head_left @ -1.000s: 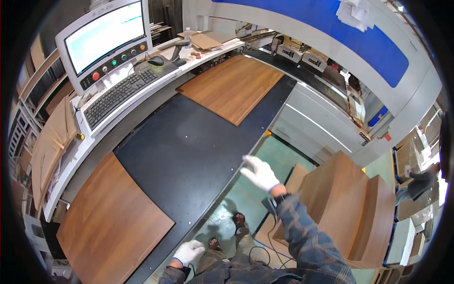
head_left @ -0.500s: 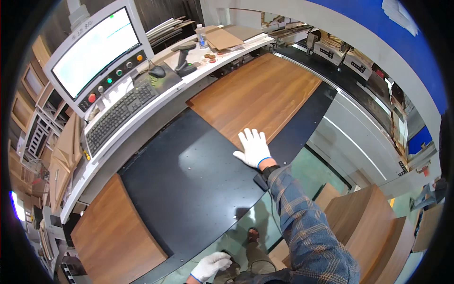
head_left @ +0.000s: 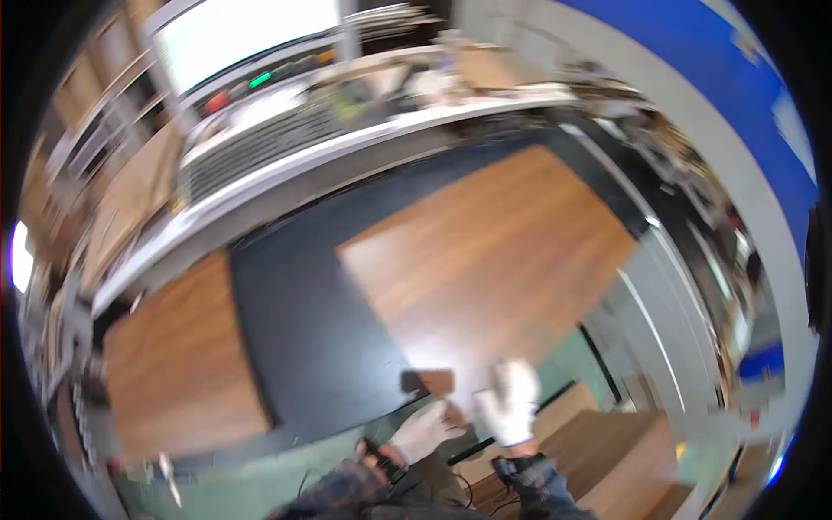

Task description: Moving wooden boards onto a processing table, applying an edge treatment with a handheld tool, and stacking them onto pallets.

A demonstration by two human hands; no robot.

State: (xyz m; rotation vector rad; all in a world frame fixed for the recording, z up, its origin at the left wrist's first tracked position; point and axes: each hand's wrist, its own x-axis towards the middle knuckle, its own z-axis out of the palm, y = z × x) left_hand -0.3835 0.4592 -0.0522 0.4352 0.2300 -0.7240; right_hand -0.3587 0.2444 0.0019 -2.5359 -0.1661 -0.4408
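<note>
Both my hands wear white gloves and are smeared by motion. At the near end of a brown wood-grain panel [head_left: 494,260], my right hand [head_left: 510,403] overlaps the edge, thumb side toward the left. My left hand [head_left: 425,431] is close to the panel's near left corner; whether it touches the wood is unclear. The fingers of neither hand show sharply. The panel lies at a slant on a black worktable [head_left: 303,303], and a dark shadow or reflection falls across its near left corner.
A second wood-grain panel [head_left: 186,364] lies at the table's left end. Behind are a white shelf with a keyboard [head_left: 260,147] and a monitor [head_left: 251,35]. Machinery under a grey and blue housing [head_left: 719,61] lines the right. Brown boards [head_left: 615,451] are stacked low at the right.
The right panel has slid toward me, baring black table beyond its far end. My right hand has drawn back, and my left hand has come up near the panel. The whole view has turned.
</note>
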